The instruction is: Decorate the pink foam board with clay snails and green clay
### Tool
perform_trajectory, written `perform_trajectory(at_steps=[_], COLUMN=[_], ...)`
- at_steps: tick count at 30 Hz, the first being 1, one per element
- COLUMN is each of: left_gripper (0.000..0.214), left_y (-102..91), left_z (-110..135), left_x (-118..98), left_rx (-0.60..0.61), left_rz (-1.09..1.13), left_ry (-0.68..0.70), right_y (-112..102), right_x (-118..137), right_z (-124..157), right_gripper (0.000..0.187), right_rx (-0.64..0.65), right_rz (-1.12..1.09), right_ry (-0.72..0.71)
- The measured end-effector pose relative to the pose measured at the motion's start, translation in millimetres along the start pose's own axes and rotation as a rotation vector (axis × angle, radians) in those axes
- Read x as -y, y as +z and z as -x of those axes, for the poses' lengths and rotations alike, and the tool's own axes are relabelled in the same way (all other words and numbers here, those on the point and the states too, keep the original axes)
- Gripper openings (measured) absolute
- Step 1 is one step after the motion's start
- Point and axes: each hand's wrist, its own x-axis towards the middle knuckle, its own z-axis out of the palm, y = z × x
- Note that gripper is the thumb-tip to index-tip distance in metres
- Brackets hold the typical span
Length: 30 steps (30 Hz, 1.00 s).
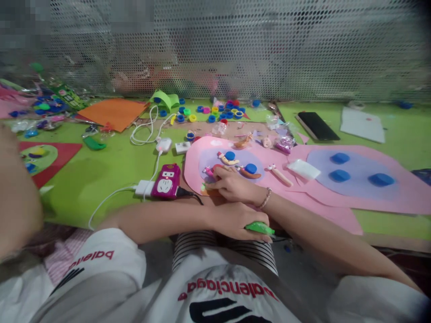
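Note:
My arms are crossed in front of me. My right hand (232,184), with a bracelet at the wrist, rests on a pink foam sheet (198,157) that has a purple oval. Its curled fingers press a small pink and red craft figure (209,172) against the oval. Two snail figures with blue caps (230,157) (251,170) lie just beyond the fingers. My left hand (232,222) sits below it at the table's near edge, closed around a green object (260,228) that I cannot name.
A magenta device (166,181) with white cables lies left of the sheet. At the right is a second pink sheet (303,154) bearing blue caps. Farther back are coloured bottle caps (218,110), an orange sheet (112,112), a dark phone (316,125) and a perforated screen (235,45).

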Motion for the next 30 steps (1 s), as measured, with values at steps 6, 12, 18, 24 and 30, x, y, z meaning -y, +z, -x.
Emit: perform_trajectory(at_steps=[6,12,18,24,30], left_gripper=[0.037,0.035,0.034,0.035,0.034], left_y=[-1.0,-1.4,-0.8,-1.0,-1.6], left_z=[0.3,0.2,0.4,-0.1,-0.1], left_x=[0.2,0.5,1.0,2.4,1.1], left_rx=[-0.009,-0.006,-0.009,-0.021,-0.008], left_rz=[-0.011,0.017,0.011,0.032,0.038], left_ry=[-0.019,-0.01,-0.015,0.0,-0.009], right_y=[-6.6,-4.0,-3.6,-4.9,-3.5], right_x=[-4.5,0.1,-1.1,1.6,2.0], right_z=[3.0,2.7,4.0,4.4,4.1], right_gripper=[0.041,0.036,0.041,0.038,0.034], right_rx=[-0.09,-0.01,-0.022,-0.023,-0.018], right_rz=[0.013,0.123,0.042,0.107,0.19], right_ry=[-0.001,0.042,0.073,0.067,0.06])
